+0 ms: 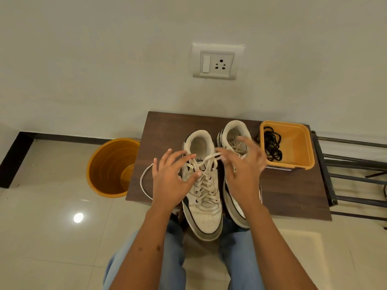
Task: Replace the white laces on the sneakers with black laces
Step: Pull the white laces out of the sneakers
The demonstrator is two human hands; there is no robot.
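Head view: early stage, by the look of it. Left sneaker on the desk is still laced white through most eyelets; the top is loosened, and a free end loops off to the left over the desk edge. Right sneaker just beside it also shows white lacing, partly hidden. No black lace threaded yet; both shoes left to do. Left hand fingers spread, relaxed, over the lacing, grasping nothing clear. Right hand blurred, fingers splayed, released, near the top crossing. Orange tray on the desk holds the black laces in a tangle. Orange bucket on the floor left of the desk: nothing visible inside.
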